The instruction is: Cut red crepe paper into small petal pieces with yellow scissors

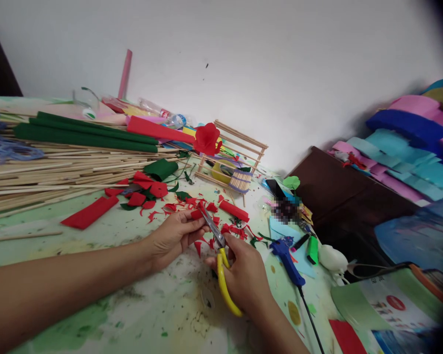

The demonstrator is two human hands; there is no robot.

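My left hand (pixel 177 235) pinches a small piece of red paper (pixel 197 214) between thumb and fingers. Yellow-handled scissors (pixel 224 285) sit in my right hand (pixel 249 273), their blades pointing up and left so the tips meet the red piece. Around both hands lie red paper scraps (pixel 170 208). Just beyond the scissors rests a rolled strip of red paper (pixel 234 210). To the left is a flat folded red strip (pixel 90 212), close to several cut red pieces (pixel 158 190).
Long thin sticks (pixel 59 169) and green paper rolls (pixel 84 135) cover the left side. A small stick frame (pixel 239 142) stands at the back beside a red paper flower (pixel 206 139). A blue glue gun (pixel 288 260) with its cord and a green container (pixel 387 297) are at right.
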